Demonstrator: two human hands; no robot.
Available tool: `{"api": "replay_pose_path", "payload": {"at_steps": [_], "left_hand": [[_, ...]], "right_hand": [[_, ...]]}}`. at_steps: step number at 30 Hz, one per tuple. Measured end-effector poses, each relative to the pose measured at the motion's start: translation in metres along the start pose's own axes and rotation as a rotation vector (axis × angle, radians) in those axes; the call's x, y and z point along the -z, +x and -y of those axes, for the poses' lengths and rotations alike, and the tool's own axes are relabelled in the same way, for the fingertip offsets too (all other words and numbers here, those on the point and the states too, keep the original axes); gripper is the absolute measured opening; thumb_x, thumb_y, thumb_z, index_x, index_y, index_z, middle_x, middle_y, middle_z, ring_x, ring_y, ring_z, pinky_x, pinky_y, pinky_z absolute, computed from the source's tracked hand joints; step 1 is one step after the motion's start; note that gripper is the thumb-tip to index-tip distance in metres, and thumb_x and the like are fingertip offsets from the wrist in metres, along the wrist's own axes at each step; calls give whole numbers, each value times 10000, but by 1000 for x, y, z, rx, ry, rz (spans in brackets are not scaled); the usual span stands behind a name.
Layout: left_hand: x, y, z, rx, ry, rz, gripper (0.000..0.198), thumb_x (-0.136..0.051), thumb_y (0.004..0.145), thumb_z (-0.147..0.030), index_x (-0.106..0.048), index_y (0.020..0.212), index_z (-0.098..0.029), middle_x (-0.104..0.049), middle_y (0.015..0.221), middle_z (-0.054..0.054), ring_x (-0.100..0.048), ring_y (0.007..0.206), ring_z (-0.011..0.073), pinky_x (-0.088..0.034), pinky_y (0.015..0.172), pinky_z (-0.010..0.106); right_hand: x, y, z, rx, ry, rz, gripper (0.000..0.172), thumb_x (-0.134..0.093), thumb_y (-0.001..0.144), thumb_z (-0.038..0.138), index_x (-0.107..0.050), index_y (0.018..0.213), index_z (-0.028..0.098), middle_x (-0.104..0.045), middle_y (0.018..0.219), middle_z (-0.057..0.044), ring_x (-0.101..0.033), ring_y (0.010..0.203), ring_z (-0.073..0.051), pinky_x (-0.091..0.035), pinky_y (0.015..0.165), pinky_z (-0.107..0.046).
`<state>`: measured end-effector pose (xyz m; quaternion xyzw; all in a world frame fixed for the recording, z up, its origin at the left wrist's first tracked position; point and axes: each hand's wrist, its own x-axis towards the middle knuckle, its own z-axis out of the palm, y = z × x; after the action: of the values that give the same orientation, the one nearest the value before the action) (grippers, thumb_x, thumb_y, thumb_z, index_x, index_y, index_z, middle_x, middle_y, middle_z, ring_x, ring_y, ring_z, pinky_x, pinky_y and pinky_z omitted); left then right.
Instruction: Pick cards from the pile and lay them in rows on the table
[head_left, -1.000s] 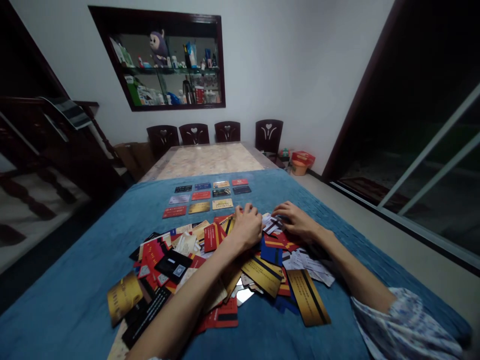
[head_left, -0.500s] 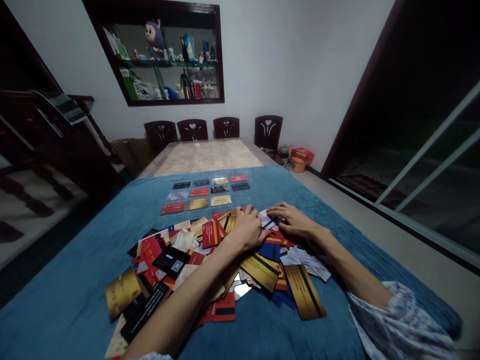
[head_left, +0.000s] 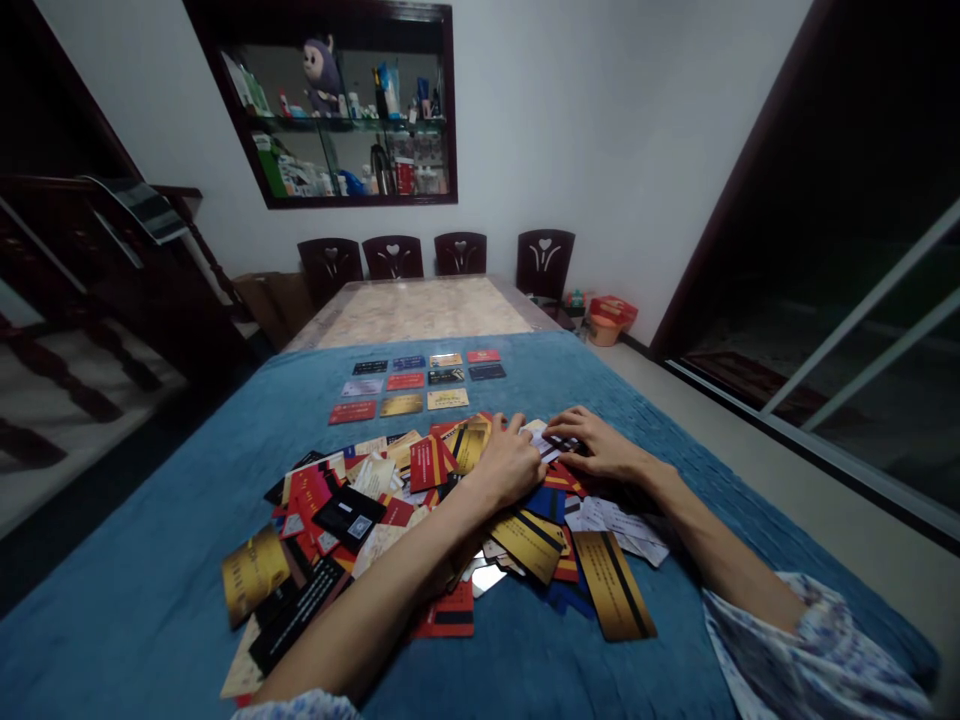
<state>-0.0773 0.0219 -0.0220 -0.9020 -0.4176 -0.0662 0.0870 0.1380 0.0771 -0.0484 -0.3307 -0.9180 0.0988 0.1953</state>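
Your left forearm reaches diagonally over the pile of cards [head_left: 349, 515] from the lower left, and your left hand [head_left: 514, 462] lies palm down at the pile's far side, knuckles up, its fingers bent downward and slightly parted; you cannot tell from this view whether they pinch anything. Your right forearm angles in from the lower right, elbow out, with your right hand [head_left: 602, 445] just beside the left, back of the hand up. Its fingers point left over a white card [head_left: 551, 442], a little apart; whether they grip it cannot be told. Between your forearms lie a blue card [head_left: 546, 503] and a gold card [head_left: 615, 585]. Beyond your hands, eleven laid-out cards [head_left: 405, 381] sit in three rows on the blue cloth [head_left: 187, 480] covering the surface's [head_left: 427, 308] near part.
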Motion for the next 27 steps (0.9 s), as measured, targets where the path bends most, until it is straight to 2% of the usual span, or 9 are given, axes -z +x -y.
{"api": "replay_pose_path", "payload": {"at_steps": [4,8,17,23,27], "left_hand": [[-1,1,1,-48,32,-21,337,-474,982,-330,-762,946,-158,-731,1033,162,-515,1149,310,-368,949,502],[3,2,3,-53,24,-46,341,-448,1003,-290,-739,918,-135,-741,980,146,-549,1082,289,-370,895,464],[12,2,10,23,-35,-48,252,-415,986,-140,-662,1032,-134,-726,1016,126,-567,1016,249,-381,869,414],[9,2,14,62,-32,-58,260,-424,956,-96,-657,1061,-141,-714,1014,134,-560,1045,265,-388,877,419],[5,2,15,79,-44,-77,302,-433,928,-61,-629,1139,-154,-707,1048,125,-545,1065,267,-385,894,423]], "right_hand": [[-1,-1,-3,35,44,-35,292,-628,836,241,-736,1108,224,-699,1146,-99,-540,1095,-264,-428,999,-452],[-1,-2,-8,60,104,-106,261,-582,838,164,-751,1030,218,-731,1046,-85,-567,1038,-243,-446,965,-437],[4,-2,-3,-51,138,-196,184,-570,842,164,-741,902,200,-699,851,-69,-616,842,-210,-497,784,-336],[3,0,4,-85,162,-266,183,-549,869,214,-677,1000,200,-697,922,-74,-645,845,-202,-508,790,-328],[2,0,6,-99,161,-266,247,-532,833,164,-601,1065,213,-700,937,-55,-648,845,-189,-499,773,-300]]}}
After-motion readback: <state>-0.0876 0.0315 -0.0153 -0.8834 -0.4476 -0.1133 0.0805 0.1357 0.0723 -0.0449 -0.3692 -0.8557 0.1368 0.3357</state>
